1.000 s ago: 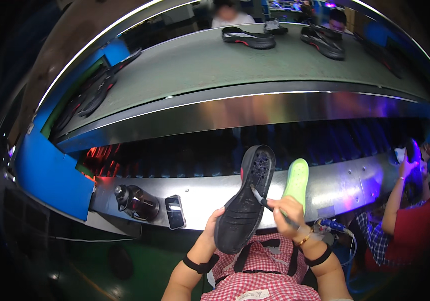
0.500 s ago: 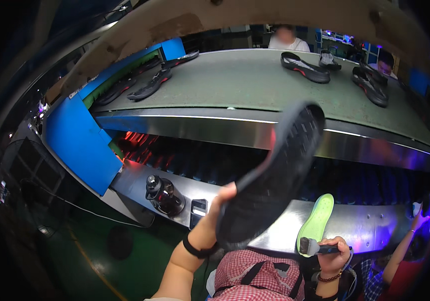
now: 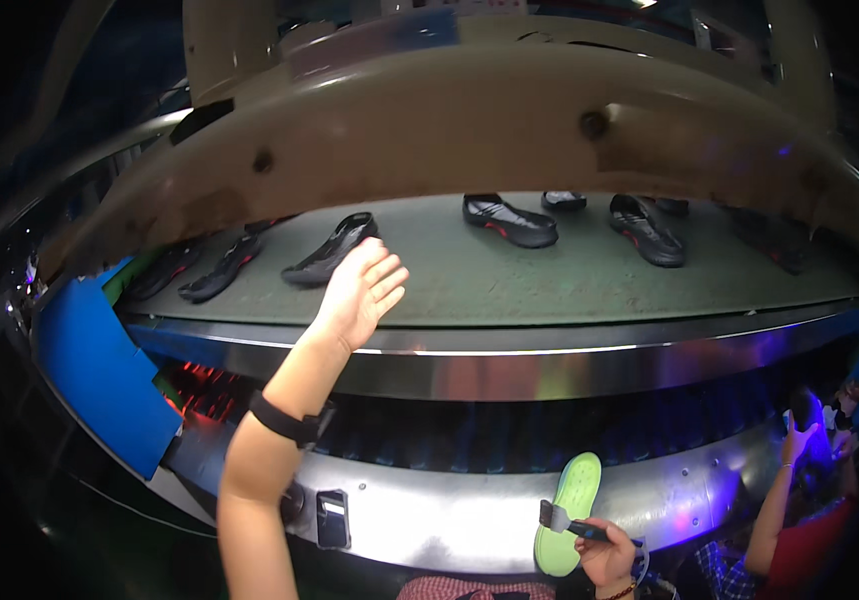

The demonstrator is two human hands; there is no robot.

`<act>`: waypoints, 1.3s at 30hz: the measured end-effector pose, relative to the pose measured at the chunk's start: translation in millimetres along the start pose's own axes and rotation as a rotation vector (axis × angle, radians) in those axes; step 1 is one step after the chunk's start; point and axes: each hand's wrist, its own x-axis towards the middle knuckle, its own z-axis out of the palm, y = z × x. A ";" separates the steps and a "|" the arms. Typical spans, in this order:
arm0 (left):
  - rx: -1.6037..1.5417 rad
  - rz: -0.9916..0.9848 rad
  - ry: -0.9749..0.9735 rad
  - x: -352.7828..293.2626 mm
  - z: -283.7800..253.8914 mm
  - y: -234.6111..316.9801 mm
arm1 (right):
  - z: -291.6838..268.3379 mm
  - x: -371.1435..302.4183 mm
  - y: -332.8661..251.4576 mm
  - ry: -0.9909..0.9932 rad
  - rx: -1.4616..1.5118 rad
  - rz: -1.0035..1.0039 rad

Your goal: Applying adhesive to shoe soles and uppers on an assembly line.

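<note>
- Head view, and here's the left hand (image 3: 354, 292), stretched over the green belt (image 3: 469, 290), fingers loosely spread, its grip open with nothing visible in it!
- Right beside it, the black shoe (image 3: 327, 255) lies on the belt; whether fingers touch it, I can't tell.
- Over to the right hand (image 3: 607, 553): grip closed firmly around a brush (image 3: 589, 531), bristles pointing left.
- That brush crosses above the lime-green insole (image 3: 577, 488) on the metal desk (image 3: 439, 515); contact is unclear.
- A phone (image 3: 332, 520) lies farther left on the desk.
</note>
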 end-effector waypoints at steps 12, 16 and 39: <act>2.036 0.482 -0.420 156.0 147.2 -75.3 | -31.4 15.4 23.8 0.100 -0.230 0.215; 2.049 0.410 -0.292 178.2 147.6 -93.8 | -38.7 6.6 22.8 0.083 -0.387 0.227; -0.340 -0.008 -0.349 -147.5 -6.6 -139.2 | 39.5 -13.7 -21.7 0.005 -0.188 -0.185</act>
